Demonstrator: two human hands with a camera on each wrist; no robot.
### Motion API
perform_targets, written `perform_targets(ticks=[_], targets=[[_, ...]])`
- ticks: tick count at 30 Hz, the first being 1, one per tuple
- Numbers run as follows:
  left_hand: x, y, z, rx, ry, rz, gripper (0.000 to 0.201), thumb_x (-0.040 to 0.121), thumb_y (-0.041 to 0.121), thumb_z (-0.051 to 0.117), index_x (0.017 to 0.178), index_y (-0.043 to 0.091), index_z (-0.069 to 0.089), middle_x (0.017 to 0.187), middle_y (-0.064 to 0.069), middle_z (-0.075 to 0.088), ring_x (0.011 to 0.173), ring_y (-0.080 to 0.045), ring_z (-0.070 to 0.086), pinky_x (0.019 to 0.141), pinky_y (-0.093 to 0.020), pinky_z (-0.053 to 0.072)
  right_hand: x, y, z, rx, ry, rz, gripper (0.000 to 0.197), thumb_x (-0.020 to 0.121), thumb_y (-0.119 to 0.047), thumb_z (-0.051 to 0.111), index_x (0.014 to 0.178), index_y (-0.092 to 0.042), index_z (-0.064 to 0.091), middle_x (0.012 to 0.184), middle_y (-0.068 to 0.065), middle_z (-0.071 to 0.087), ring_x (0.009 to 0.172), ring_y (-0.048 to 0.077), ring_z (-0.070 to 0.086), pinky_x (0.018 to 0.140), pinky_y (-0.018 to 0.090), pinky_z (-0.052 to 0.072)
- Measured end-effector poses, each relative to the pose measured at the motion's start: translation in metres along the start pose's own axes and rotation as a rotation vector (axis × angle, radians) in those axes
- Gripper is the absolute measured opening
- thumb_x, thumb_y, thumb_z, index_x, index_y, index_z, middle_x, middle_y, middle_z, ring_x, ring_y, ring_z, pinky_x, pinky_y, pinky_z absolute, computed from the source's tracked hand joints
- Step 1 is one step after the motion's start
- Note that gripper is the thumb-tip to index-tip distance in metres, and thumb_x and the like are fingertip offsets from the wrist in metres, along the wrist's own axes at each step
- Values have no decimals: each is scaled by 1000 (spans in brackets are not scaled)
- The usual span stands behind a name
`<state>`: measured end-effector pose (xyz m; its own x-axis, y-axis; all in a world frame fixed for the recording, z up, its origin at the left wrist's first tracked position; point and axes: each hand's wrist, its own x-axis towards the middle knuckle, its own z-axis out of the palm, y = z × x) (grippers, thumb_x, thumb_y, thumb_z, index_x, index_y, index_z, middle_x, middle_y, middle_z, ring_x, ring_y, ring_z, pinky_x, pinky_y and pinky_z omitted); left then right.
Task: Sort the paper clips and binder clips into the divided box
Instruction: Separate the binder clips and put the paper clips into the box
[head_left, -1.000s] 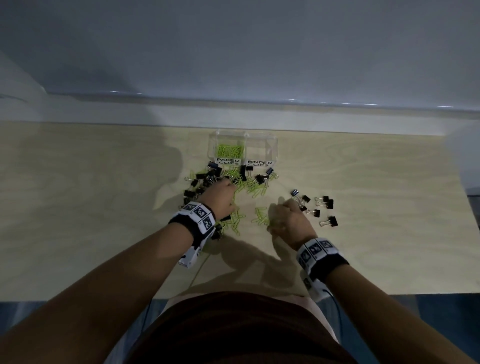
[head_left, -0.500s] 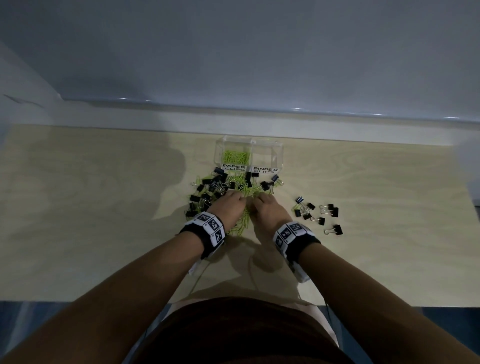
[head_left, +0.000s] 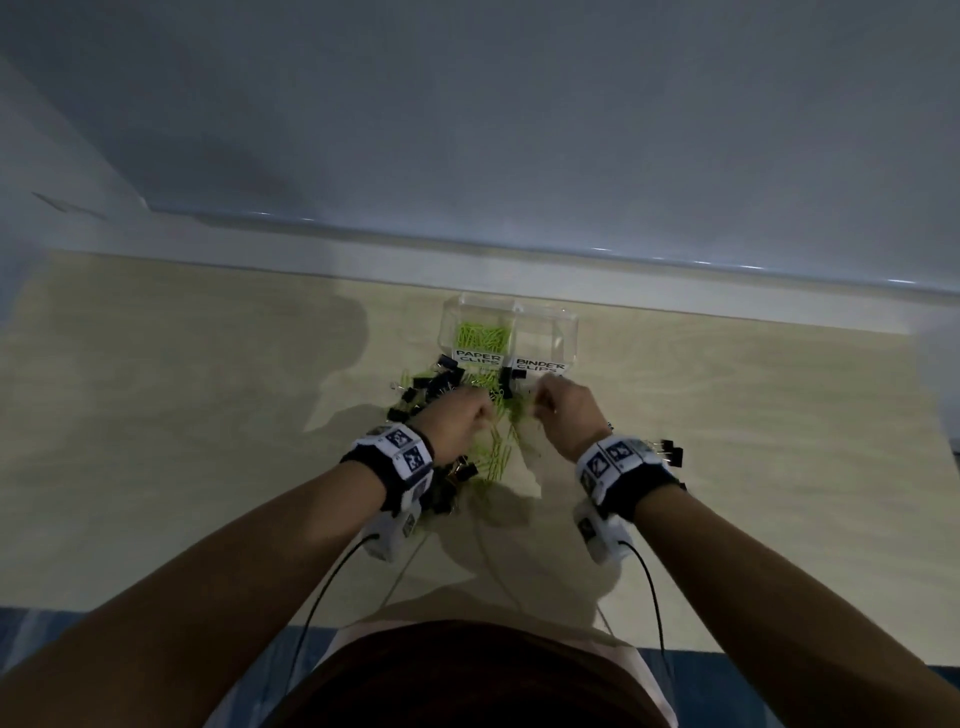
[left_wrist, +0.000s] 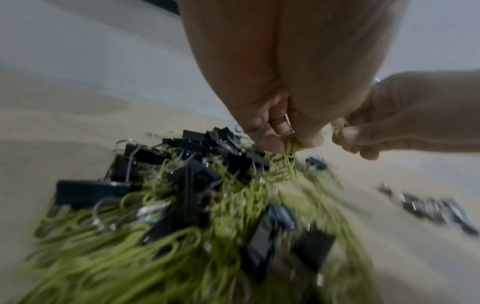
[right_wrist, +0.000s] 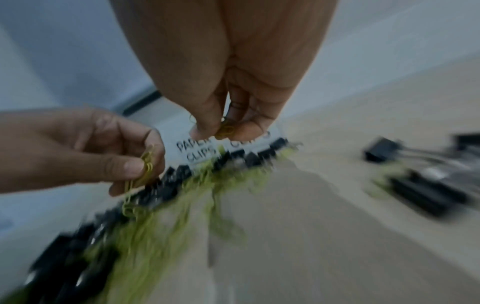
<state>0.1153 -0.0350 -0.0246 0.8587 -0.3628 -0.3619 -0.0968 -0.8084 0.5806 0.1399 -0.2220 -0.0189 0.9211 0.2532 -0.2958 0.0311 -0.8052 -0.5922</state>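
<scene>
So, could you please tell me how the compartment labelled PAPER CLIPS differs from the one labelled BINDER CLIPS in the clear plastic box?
The PAPER CLIPS compartment sits on the left side of the clear plastic divided box and holds a heap of lime-green wire paper clips. The BINDER CLIPS compartment sits on the right and looks empty. Both are transparent, open-topped and carry a white hand-lettered label in front.

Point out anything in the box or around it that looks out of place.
Nothing is damaged or misfiled. The divided box holds green paper clips only behind its PAPER CLIPS label; the BINDER CLIPS side looks empty. The unsorted pile in front is a tangle of both kinds, crowding the labels.
</scene>
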Motion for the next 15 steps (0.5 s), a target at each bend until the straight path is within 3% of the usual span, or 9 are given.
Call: perform_targets(ticks=[4,8,12,15], targets=[[14,-1,-37,-221,235,-109,7,94,16,51,96,12,56,93,1,61,83,-14,58,79,-27,49,45,-39,-20,35,103,-40,7,81,-1,57,80,-7,61,81,11,68,76,26,62,71,35,53],[45,-4,-67,-260,439,-188,3,91,12,56,93,11,58,90,-1,63,80,-14,59,74,-24,47,84,-65,-23,-24,69,-8,6,82,-13,65,83,-18,62,88,7,69,80,22,65,79,39,56],[75,-2,-78,-223,490,-214,5,87,10,61,91,8,62,92,-8,68,82,-22,63,74,-31,51,87,-65,-34,-4,40,13,30,81,-6,67,110,-11,63,105,7,67,92,19,63,87,33,54],[84,-1,-76,-182,455,-184,14,86,13,64,99,7,63,102,-11,66,91,-24,62,83,-35,52,65,-44,-48,36,99,-17,24,83,-1,62,105,-9,66,101,7,70,87,18,66,85,33,55]])
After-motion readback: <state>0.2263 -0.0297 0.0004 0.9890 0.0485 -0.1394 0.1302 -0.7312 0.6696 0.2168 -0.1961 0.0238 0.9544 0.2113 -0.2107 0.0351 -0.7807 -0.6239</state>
